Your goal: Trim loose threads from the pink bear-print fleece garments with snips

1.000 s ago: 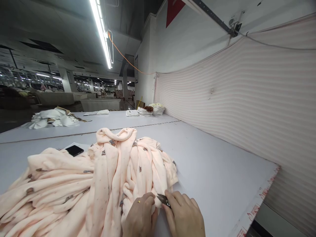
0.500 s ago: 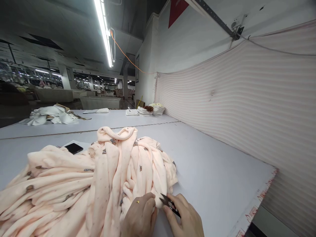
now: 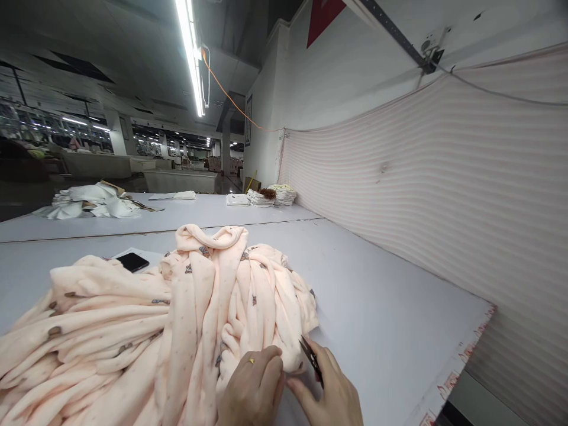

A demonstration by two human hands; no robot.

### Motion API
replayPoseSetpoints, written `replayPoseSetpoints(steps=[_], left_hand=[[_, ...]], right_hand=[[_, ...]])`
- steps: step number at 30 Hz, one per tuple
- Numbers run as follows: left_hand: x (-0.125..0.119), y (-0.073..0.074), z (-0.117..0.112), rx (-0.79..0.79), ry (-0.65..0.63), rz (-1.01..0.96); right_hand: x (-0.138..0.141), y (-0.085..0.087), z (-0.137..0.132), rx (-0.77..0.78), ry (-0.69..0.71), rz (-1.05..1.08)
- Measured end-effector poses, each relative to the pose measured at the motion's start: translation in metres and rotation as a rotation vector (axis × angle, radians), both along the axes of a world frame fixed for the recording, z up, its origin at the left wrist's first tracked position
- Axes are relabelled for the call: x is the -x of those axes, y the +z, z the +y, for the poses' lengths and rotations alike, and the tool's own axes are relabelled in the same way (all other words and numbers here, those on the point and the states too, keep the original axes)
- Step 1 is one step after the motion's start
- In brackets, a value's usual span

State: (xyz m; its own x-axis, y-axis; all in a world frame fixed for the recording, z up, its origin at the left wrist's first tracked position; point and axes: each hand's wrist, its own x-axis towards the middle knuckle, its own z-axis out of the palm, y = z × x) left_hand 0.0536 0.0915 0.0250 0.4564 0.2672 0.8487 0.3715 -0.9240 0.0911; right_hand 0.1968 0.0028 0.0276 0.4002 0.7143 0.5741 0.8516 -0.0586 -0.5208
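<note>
A heap of soft peach fabric (image 3: 146, 319) with small dark motifs lies bunched on the white table (image 3: 390, 319). My left hand (image 3: 252, 390), a ring on one finger, is closed and pinches the fabric's near edge. Right beside it, my right hand (image 3: 326, 393) grips small dark thread snips (image 3: 310, 358), their tips touching the fabric edge just right of my left fingers.
A black phone (image 3: 132, 261) lies on paper behind the heap. White cloth pieces (image 3: 89, 207) and stacks of folded items (image 3: 266, 197) sit on the far table. A striped pink cloth (image 3: 444, 177) hangs along the right wall. The table's corner (image 3: 488, 310) is at right.
My right hand has turned the snips from lying flat to pointing up against the fabric edge. My left hand keeps its pinch. The view has shifted slightly.
</note>
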Motion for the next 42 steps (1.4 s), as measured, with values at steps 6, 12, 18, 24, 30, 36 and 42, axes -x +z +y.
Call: replayPoseSetpoints(steps=[6,12,18,24,30,36,42], left_hand=[[-0.007,0.004,0.002,0.270,0.029,0.081],[-0.001,0.009,0.004,0.344,-0.033,-0.038],[0.010,0.023,0.010,0.680,-0.228,0.023],[0.020,0.052,0.031,1.596,-0.584,-0.014],[0.029,0.051,0.043,1.875,-0.881,-0.211],[0.032,0.052,0.049,1.900,-0.917,-0.161],[0.035,0.049,0.055,1.871,-0.914,-0.108]], right_hand=[[0.008,-0.013,0.018,-0.221,0.148,0.369],[0.002,-0.013,0.012,-0.315,-0.041,0.274],[-0.012,-0.003,0.025,-0.348,-0.040,-0.025],[-0.011,0.027,0.035,0.048,0.124,0.189],[-0.005,0.036,0.019,0.096,0.325,0.178],[-0.003,0.037,0.025,0.050,0.276,0.125],[-0.003,0.044,0.023,0.089,0.254,-0.078]])
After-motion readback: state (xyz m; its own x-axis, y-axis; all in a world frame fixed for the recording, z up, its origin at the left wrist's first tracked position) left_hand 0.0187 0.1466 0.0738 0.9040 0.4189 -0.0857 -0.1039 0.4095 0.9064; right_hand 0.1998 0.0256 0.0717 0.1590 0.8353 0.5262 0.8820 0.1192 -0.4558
